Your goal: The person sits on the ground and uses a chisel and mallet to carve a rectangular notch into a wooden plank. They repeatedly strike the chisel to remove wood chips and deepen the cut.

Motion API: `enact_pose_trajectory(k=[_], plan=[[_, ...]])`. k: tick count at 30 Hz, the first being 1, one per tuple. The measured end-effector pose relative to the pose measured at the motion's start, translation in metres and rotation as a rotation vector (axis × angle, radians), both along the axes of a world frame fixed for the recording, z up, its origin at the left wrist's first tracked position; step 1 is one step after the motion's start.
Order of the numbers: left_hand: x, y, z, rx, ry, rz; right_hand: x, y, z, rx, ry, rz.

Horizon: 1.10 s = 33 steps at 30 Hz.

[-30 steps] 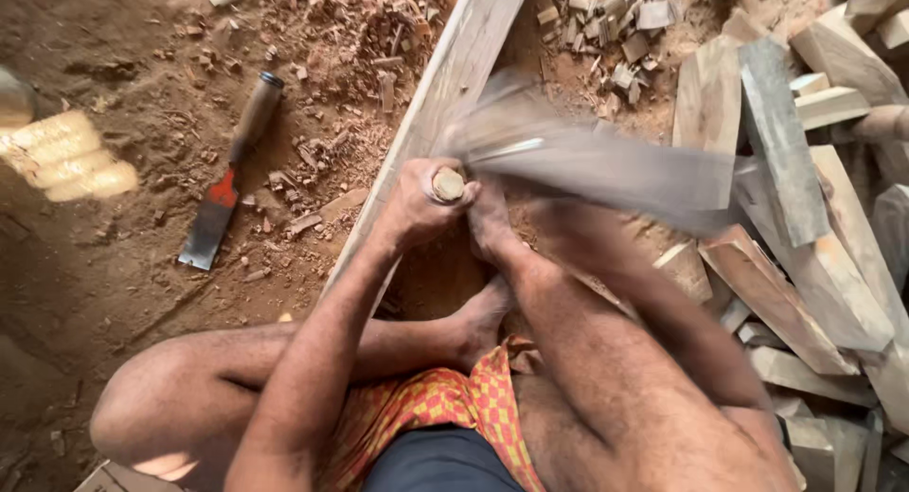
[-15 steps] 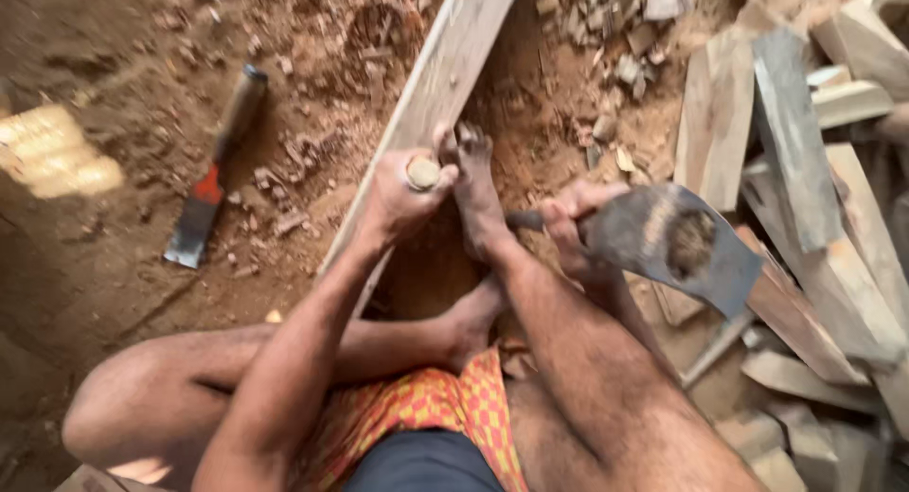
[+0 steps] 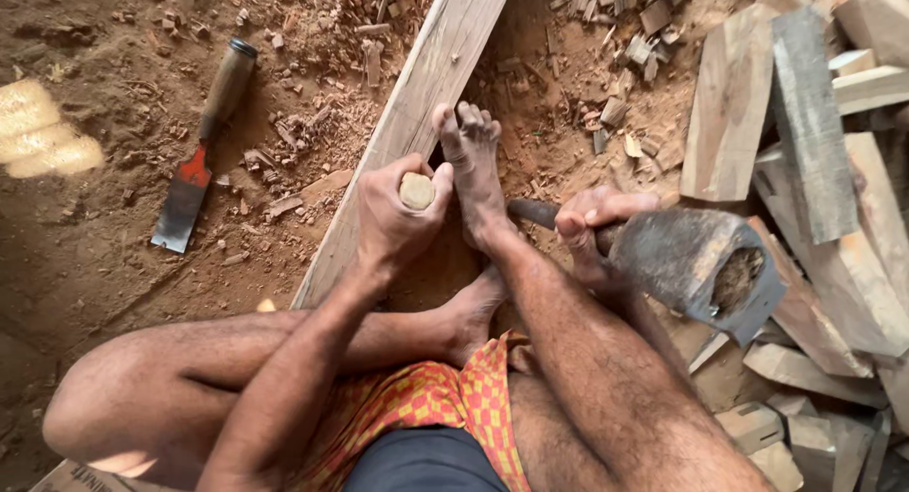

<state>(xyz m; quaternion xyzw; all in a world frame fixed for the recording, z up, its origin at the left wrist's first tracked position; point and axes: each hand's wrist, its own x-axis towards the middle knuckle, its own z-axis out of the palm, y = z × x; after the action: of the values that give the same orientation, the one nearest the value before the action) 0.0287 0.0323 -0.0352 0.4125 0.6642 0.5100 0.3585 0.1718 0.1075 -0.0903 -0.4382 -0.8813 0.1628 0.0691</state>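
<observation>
Gripping a wooden chisel handle (image 3: 417, 190) in left hand (image 3: 393, 222), fist wrapped tight round it, butt end facing up at camera, long axis roughly vertical, blade end hidden under the fist against the plank (image 3: 431, 85). Closed too, right hand (image 3: 592, 232), round the dark shaft of an adze-type striking tool (image 3: 686, 260); heavy metal head w/ hollow socket pointing right & down, shaft running approx left-right, raised just right of the foot.

Counting: 2 hands, 1 long plank, 2 chisels in view (1 held, 1 loose), 1 striking tool. Plank axis diagonal, lower left to upper right, lying on dirt. Bare right foot (image 3: 473, 165) pressed on plank, toes pointing up-frame, touching left fist.

Loose chisel (image 3: 201, 151): brown handle up, red neck, flat blade down-left, lying on dirt well left of plank, nearly parallel to it.

Stacked offcuts (image 3: 805, 123) at right, too many & overlapping to count exactly. Wood chips (image 3: 303, 142) scattered btwn loose chisel & plank. Orange checked cloth (image 3: 426, 402) at lap.
</observation>
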Motion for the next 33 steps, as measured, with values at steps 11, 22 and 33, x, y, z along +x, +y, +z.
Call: enact_pose_trajectory(k=[11, 22, 33], plan=[[-0.009, -0.013, 0.002, -0.085, -0.075, -0.358, 0.018, -0.003, -0.034, 0.129, 0.125, 0.080], [-0.027, -0.002, 0.077, 0.171, -0.036, -0.222, 0.014, -0.001, -0.029, -0.013, 0.045, -0.007], [-0.021, -0.004, -0.023, 0.065, -0.193, -0.393, -0.010, -0.005, 0.009, -0.258, 0.160, -0.105]])
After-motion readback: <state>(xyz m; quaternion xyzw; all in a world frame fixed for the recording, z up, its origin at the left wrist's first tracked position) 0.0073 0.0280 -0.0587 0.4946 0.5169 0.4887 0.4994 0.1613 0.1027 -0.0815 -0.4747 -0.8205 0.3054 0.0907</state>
